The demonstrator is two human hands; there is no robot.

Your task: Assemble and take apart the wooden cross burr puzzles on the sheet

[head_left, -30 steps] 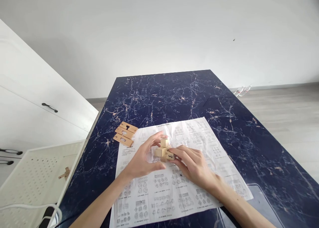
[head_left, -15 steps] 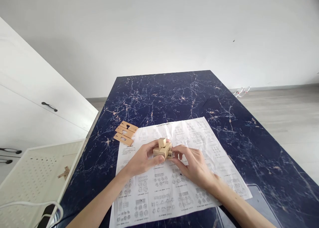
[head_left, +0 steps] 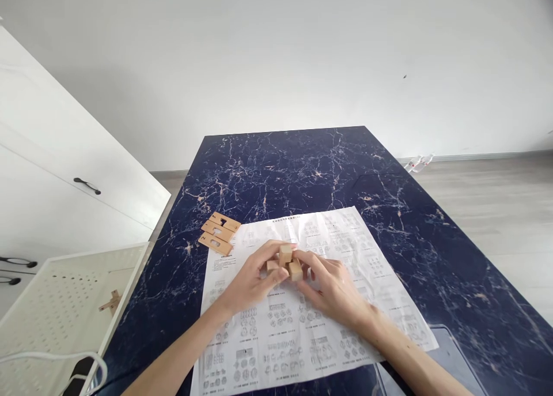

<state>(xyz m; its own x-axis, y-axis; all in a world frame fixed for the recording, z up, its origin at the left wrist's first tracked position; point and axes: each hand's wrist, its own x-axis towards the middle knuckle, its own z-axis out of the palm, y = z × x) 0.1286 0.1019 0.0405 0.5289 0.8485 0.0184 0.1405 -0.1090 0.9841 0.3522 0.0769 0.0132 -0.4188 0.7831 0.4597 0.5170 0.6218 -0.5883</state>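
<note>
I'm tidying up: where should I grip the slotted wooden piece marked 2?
Probably pinch the slotted piece by its short ends, from left and right: it lies flat, its far long edge seems to meet the neighbouring piece, both ends look free.

The sheet [head_left: 298, 350] is white, printed with rows of grey diagrams. The block assembly [head_left: 286, 254] over the sheet is plain pale tan. Three plates [head_left: 226, 234] at the sheet's far left corner are orange-brown with black digits. The tabletop [head_left: 280, 171] beneath the sheet is navy, veined in white.
</note>
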